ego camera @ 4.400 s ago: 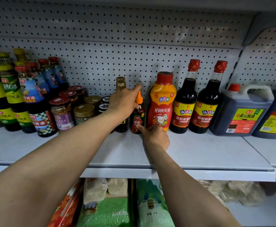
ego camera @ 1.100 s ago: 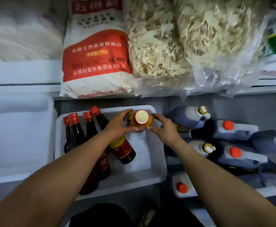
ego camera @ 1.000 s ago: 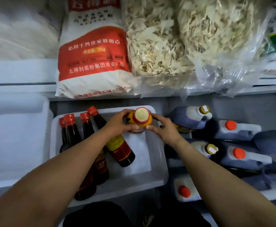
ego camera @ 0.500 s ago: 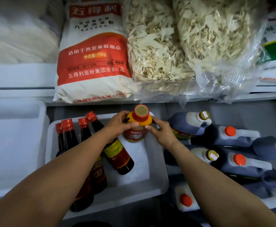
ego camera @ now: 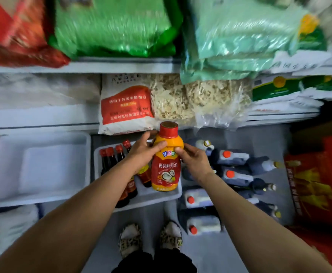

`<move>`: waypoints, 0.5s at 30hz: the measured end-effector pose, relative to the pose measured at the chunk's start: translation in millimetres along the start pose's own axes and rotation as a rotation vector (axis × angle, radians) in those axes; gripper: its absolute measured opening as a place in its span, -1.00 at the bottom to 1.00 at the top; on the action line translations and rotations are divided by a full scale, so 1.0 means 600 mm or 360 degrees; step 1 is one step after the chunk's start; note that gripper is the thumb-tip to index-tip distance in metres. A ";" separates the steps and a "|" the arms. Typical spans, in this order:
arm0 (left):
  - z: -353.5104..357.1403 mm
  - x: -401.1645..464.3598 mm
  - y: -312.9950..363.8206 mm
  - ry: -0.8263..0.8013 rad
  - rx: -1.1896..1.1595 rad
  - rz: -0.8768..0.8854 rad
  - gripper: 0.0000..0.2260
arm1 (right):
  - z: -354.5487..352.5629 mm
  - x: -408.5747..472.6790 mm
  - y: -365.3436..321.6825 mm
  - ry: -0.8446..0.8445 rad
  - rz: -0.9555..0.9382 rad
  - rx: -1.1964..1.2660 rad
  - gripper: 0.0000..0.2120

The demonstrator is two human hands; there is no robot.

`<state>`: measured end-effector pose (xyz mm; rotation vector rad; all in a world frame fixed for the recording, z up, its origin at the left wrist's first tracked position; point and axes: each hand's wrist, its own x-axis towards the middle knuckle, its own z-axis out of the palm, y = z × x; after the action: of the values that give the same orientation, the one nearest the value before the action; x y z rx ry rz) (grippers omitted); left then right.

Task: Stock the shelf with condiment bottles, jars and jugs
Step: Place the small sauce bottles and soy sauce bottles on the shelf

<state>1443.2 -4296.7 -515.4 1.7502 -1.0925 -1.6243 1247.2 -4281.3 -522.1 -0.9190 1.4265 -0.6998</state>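
Above white tray [ego camera: 157,200], both hands curled round upright oyster sauce btl [ego camera: 166,170], left hand [ego camera: 144,150], right hand [ego camera: 193,158], arms outstretched

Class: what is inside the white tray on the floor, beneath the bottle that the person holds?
Inside the white tray stand dark red-capped bottles. The oyster sauce bottle and left hand cover part of it.

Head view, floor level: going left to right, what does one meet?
Empty white tray → white tray with dark red-capped bottles → left hand → orange oyster sauce bottle, held up by both hands → right hand → dark jugs with orange caps → red carton.
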 end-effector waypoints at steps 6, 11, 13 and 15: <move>-0.056 -0.176 0.224 -0.0111 0.0041 0.0109 -0.39 | -0.002 -0.168 -0.243 0.0115 0.0018 0.0087 -0.74; -0.123 -0.299 0.431 -0.0072 -0.0061 0.0198 -0.27 | -0.003 -0.282 -0.476 0.0073 -0.0140 0.0077 -0.85; -0.155 -0.339 0.509 -0.0053 -0.0106 0.0303 -0.33 | -0.013 -0.321 -0.547 -0.0001 -0.0249 0.0057 -0.72; -0.184 -0.375 0.582 0.0001 -0.0106 0.0421 -0.31 | -0.024 -0.357 -0.602 -0.0096 -0.0333 -0.0006 -0.57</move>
<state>1485.5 -4319.1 -88.4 1.4929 -1.1994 -1.4799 1265.5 -4279.5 -102.1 -1.0941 1.2907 -0.8175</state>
